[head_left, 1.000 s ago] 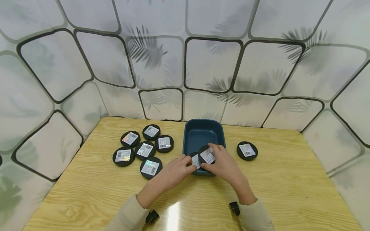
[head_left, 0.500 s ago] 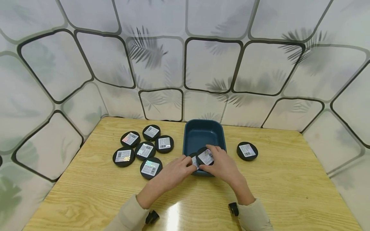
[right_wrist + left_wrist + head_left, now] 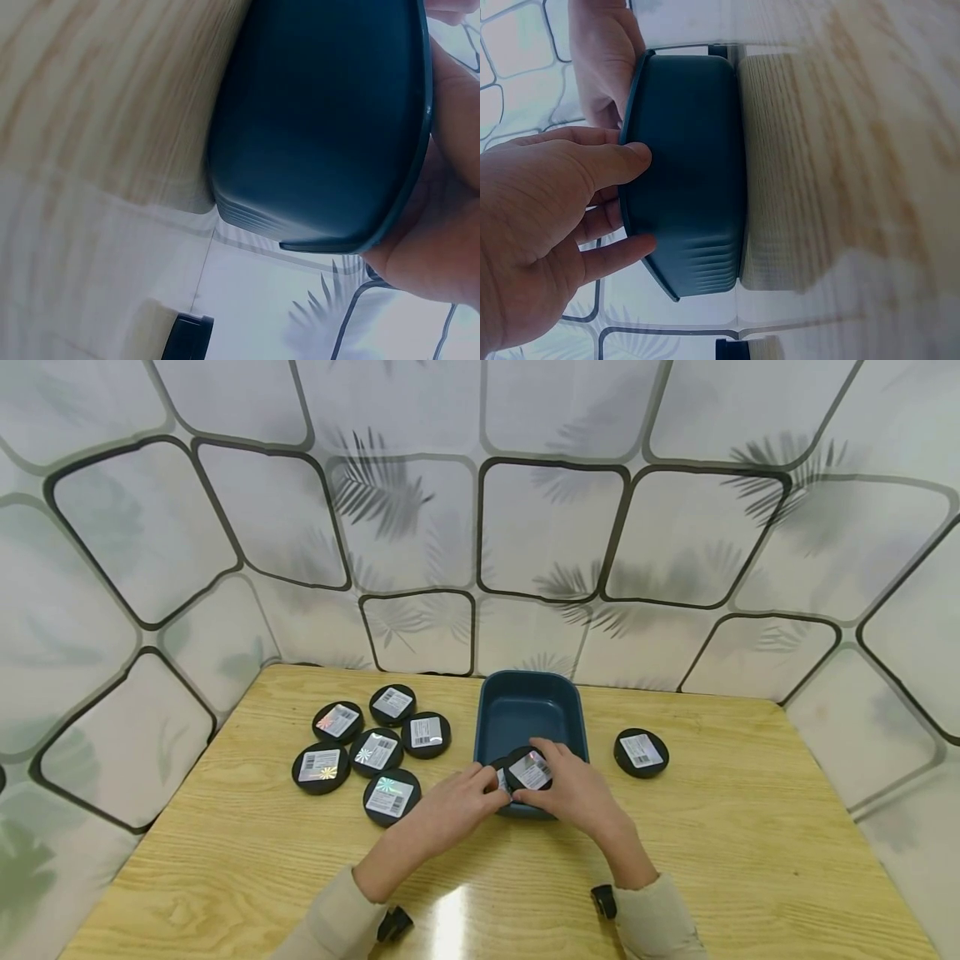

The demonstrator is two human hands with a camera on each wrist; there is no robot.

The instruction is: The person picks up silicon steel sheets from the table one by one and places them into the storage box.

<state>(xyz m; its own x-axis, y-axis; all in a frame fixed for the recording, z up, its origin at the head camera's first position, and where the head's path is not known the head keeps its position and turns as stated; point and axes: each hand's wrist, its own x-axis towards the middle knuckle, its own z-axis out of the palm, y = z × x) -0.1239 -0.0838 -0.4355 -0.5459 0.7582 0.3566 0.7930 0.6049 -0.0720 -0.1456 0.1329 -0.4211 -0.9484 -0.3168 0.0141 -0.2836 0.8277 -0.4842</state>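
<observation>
A dark blue plastic bin (image 3: 530, 727) stands on the table. My left hand (image 3: 459, 802) is at its near left edge, and in the left wrist view the thumb (image 3: 634, 157) presses the bin's outer wall while other fingers reach over the rim. My right hand (image 3: 581, 789) grips a flat round black case (image 3: 529, 769) with a white label, thumb and fingers on opposite sides of it. Underneath, a second black case (image 3: 501, 768) in the bin's near end is mostly covered. The right wrist view shows my right hand (image 3: 442, 232) behind the bin's rim, its fingertips hidden.
Several similar black cases, one of them a labelled case (image 3: 377, 751), lie grouped to the bin's left on the wooden table (image 3: 712, 852). Another black case (image 3: 641, 752) lies alone to the right. A patterned curtain (image 3: 420, 543) rises behind the table's back edge.
My right hand has shifted slightly left and toward me with its black case, which now covers more of the lower one. My left hand stays put.
</observation>
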